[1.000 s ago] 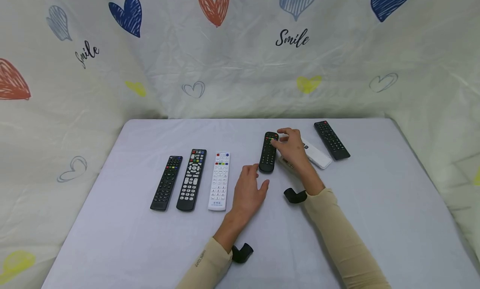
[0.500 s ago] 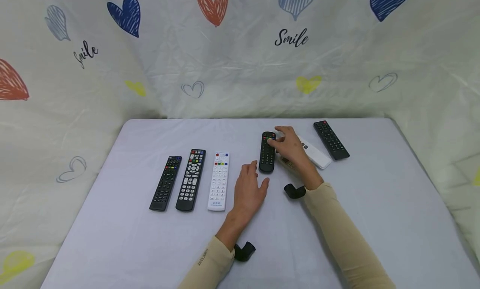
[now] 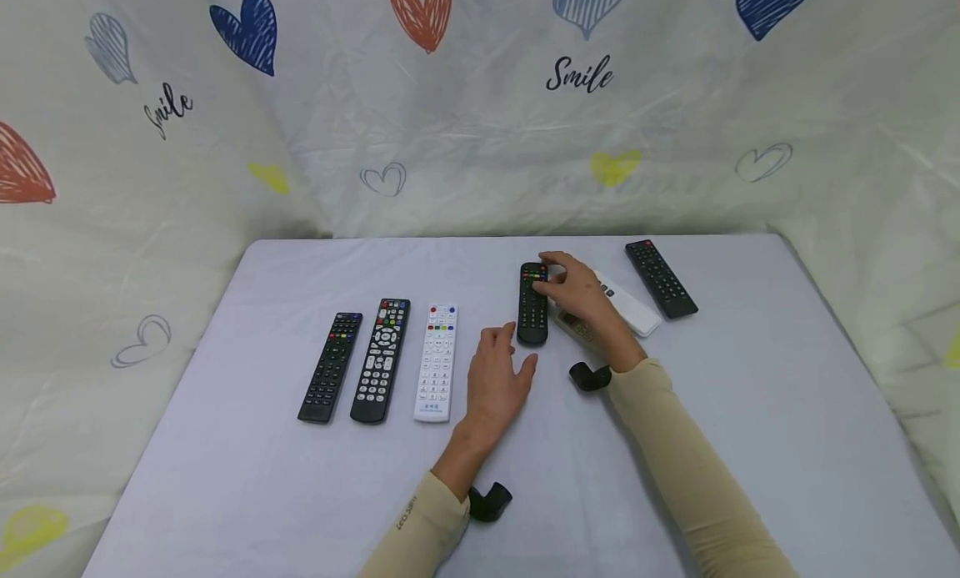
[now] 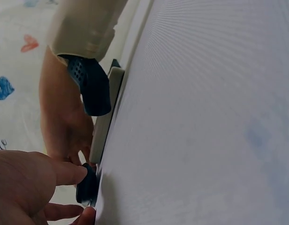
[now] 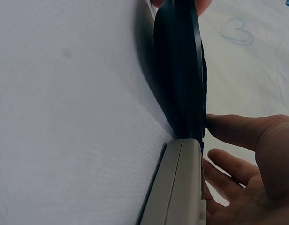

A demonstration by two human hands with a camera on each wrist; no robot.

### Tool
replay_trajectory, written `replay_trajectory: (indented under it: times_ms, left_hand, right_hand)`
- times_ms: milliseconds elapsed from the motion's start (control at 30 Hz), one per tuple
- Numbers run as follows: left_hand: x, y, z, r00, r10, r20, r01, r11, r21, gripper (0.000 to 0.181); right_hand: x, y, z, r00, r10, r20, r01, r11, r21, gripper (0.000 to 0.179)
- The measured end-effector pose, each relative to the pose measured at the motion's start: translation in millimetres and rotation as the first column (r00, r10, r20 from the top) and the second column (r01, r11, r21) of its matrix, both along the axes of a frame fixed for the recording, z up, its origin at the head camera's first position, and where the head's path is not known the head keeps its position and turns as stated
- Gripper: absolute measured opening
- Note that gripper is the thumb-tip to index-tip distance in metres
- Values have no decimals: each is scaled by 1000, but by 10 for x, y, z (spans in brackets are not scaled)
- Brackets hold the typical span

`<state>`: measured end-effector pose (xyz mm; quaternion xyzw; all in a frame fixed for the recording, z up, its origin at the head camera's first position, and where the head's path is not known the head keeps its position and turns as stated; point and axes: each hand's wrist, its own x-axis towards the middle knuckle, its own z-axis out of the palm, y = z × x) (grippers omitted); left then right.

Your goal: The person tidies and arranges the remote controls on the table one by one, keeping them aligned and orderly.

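Observation:
A small black remote control (image 3: 532,315) lies upright in the head view, right of the table's middle. My right hand (image 3: 581,293) has its thumb on the remote's upper face and its index finger by the far end. The left hand (image 3: 495,382) keeps its fingertips at the lower left edge, thumb held apart. In the right wrist view, the black remote (image 5: 179,70) shows edge-on, its near end beside a pale remote (image 5: 179,183). Under my right wrist, a beige remote with a display (image 3: 576,328) and a white remote (image 3: 630,304) are partly hidden.
Left of my hands stand a white remote (image 3: 435,365), a black remote with white buttons (image 3: 381,361) and a slim black remote (image 3: 330,368) in a row. Another black remote (image 3: 662,278) lies slanted at the back right. A printed cloth (image 3: 480,128) hangs behind the table.
The far end of the small black remote has swung left, so it lies straighter. My right hand has moved slightly left with it; the left hand has hardly moved.

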<state>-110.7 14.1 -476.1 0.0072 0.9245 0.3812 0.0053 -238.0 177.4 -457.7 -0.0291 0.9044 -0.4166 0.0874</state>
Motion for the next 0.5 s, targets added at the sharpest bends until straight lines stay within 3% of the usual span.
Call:
replay_trajectory:
  times_ms: [500]
  left_hand:
    - [-5, -19, -37, 1000, 10, 25, -11, 999, 46, 62]
  right_hand:
    - [75, 5, -17, 1000, -18, -10, 18, 1000, -25, 55]
